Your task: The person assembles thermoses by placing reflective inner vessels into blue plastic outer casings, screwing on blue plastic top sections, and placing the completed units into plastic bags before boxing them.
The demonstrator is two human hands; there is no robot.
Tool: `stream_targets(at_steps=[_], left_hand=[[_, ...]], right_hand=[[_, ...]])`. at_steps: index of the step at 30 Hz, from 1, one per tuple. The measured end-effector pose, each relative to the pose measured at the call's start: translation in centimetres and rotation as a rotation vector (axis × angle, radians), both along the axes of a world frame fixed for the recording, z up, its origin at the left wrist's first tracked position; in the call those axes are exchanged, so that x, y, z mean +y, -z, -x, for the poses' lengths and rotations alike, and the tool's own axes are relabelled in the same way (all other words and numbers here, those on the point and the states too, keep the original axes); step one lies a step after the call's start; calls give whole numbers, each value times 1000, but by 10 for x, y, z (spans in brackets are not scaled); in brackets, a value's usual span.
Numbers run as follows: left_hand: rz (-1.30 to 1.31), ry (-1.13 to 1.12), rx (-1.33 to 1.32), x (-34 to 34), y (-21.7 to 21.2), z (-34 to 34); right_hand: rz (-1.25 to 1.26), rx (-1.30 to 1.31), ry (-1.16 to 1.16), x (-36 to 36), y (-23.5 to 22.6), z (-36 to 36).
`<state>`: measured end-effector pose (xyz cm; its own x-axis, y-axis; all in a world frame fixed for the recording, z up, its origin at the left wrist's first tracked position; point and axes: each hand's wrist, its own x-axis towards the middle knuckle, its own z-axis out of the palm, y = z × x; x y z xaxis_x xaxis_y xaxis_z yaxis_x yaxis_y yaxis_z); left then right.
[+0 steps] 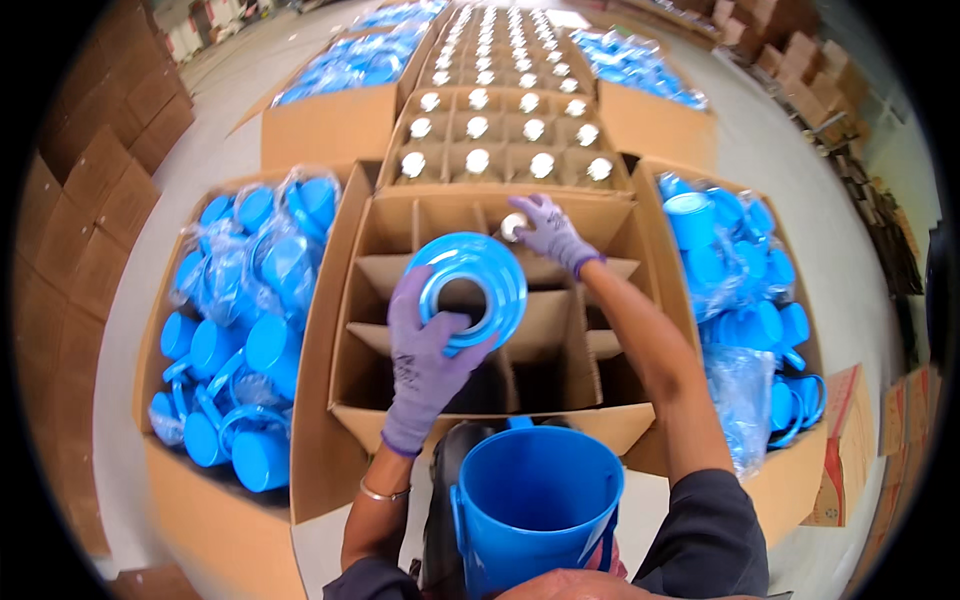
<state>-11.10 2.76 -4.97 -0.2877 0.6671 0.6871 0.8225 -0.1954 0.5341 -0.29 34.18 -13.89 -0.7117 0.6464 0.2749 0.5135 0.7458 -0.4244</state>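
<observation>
My left hand [425,345], in a light purple knit glove, grips a blue ring-shaped lid [500,262] with a wide round hole, held above a divided cardboard box [590,410]. At the far side of that box my right hand [552,235], gloved alike, has its fingers closed around a round silvery-white top [513,227]. Whatever lies below that top is hidden by the hand and dividers. Close to my body stands a blue bucket-shaped container [530,550], its open mouth facing up, with a handle at its left side.
Cartons of blue handled cups in clear plastic flank me at left [262,460] and right [765,325]. Beyond, divided boxes [500,185] hold rows of silvery round tops. Farther cartons [330,125] hold wrapped blue parts. Stacked brown cartons [110,190] line the left side.
</observation>
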Motion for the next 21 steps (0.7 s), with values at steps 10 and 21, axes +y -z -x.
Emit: stream_targets(at_steps=[10,21], left_hand=[[-14,-159,-83,-24,19,19],[-151,-384,-919,-108,20,50]], right_hand=[[125,-220,93,14,42,24],[-196,588,-55,-66,-225,-91]])
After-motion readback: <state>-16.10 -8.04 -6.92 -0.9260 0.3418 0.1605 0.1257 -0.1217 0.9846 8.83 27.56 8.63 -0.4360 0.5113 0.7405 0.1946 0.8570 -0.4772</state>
